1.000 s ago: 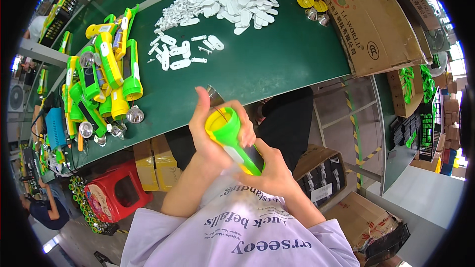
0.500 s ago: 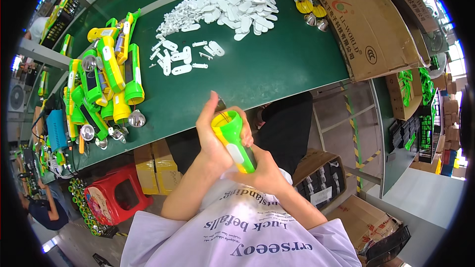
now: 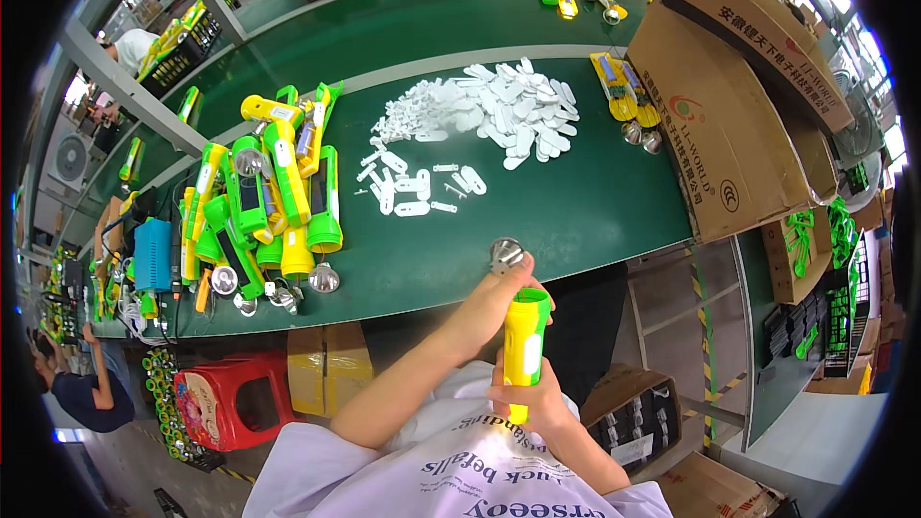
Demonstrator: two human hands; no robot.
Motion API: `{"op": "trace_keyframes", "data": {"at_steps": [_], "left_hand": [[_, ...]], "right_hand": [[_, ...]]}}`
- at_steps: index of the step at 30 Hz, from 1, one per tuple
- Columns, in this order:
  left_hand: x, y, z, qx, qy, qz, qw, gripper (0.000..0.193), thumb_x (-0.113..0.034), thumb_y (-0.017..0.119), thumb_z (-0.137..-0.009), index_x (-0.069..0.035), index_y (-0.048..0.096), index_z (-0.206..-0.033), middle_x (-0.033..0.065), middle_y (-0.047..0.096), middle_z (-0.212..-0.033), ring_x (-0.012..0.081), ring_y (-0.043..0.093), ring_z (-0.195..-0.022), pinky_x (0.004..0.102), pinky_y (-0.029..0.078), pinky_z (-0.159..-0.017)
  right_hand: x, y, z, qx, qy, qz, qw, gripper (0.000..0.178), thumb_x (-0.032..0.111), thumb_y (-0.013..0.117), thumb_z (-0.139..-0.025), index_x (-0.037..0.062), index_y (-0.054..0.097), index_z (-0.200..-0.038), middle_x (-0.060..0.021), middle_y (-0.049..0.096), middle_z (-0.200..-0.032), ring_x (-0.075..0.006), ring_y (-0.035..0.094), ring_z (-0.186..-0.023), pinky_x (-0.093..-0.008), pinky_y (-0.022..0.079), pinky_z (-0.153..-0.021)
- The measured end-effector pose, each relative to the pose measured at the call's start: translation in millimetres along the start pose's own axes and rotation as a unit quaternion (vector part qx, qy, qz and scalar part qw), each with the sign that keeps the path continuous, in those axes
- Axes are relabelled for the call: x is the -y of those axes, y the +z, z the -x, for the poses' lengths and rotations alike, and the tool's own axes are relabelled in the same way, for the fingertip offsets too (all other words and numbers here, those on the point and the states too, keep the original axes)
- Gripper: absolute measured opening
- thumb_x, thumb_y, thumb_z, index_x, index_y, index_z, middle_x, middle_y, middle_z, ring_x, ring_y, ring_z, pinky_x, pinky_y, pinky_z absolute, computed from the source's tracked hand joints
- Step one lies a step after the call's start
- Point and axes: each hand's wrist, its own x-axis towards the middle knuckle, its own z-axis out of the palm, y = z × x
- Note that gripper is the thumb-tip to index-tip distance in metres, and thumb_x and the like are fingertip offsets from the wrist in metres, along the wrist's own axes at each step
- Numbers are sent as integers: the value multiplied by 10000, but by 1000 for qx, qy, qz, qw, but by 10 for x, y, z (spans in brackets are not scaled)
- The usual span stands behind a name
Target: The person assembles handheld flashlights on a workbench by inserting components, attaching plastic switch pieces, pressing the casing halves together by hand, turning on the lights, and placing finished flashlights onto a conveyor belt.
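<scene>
A yellow and green flashlight body point(image 3: 523, 345) stands nearly upright in front of my chest, its wide green-rimmed end open and facing up. My right hand point(image 3: 539, 393) is wrapped round its lower part. Beside the open end, my left hand point(image 3: 491, 305) is closed, with its thumb against a shiny cone-shaped reflector point(image 3: 506, 253); its other fingers are partly hidden behind the flashlight body. The reflector sits just past the table's near edge, apart from the body's rim.
A heap of green and yellow flashlights point(image 3: 259, 192) with dangling reflectors lies left on the green table point(image 3: 413, 259). White plastic pieces point(image 3: 518, 110) are piled at the centre back. Cardboard boxes point(image 3: 710, 134) stand right. Below left is a red stool point(image 3: 230, 403).
The reflector has come into view by my left thumb. The flashlight body has turned more upright and moved right in view. My view has tilted up, showing more table beyond.
</scene>
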Motion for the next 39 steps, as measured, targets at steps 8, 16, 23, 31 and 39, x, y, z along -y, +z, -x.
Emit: {"op": "trace_keyframes", "data": {"at_steps": [8,16,23,31,39], "left_hand": [[-203,-328,-138,114,-43,-263,957,889,-765,251,-920,-1,684,-783,93,676,-706,161,651,-625,275,520,-608],[-1094,-1205,-92,-286,278,-649,648,145,-179,722,-805,-36,708,-827,114,675,-741,234,654,-645,338,494,-599],[-1075,-1430,-315,-302,220,-737,564,98,-201,715,-787,-121,706,-844,56,650,-804,251,618,-874,425,377,-755],[-1011,-1283,-324,-317,318,-492,746,78,-111,645,-868,-46,645,-827,72,656,-793,172,625,-765,293,453,-663],[-48,20,374,35,161,-112,980,79,-65,659,-909,-48,582,-918,-18,594,-864,55,559,-787,210,441,-730]], "right_hand": [[-164,21,1,325,93,-338,879,382,26,652,-712,63,427,-1019,-60,455,-676,-157,460,-527,-285,371,-472],[-30,-56,-56,300,-21,-393,869,344,96,641,-752,73,428,-1020,-41,450,-641,-149,451,-509,-299,377,-485],[-143,-67,-36,292,-20,-372,881,341,109,653,-752,82,451,-1026,-38,448,-615,-153,446,-502,-307,370,-480],[-20,-66,-34,303,-21,-381,873,374,109,692,-766,85,430,-1032,-39,445,-660,-153,448,-521,-304,372,-486],[75,-105,-95,283,-35,-355,890,392,84,687,-746,86,424,-1036,-37,446,-668,-146,449,-520,-299,374,-475]]}}
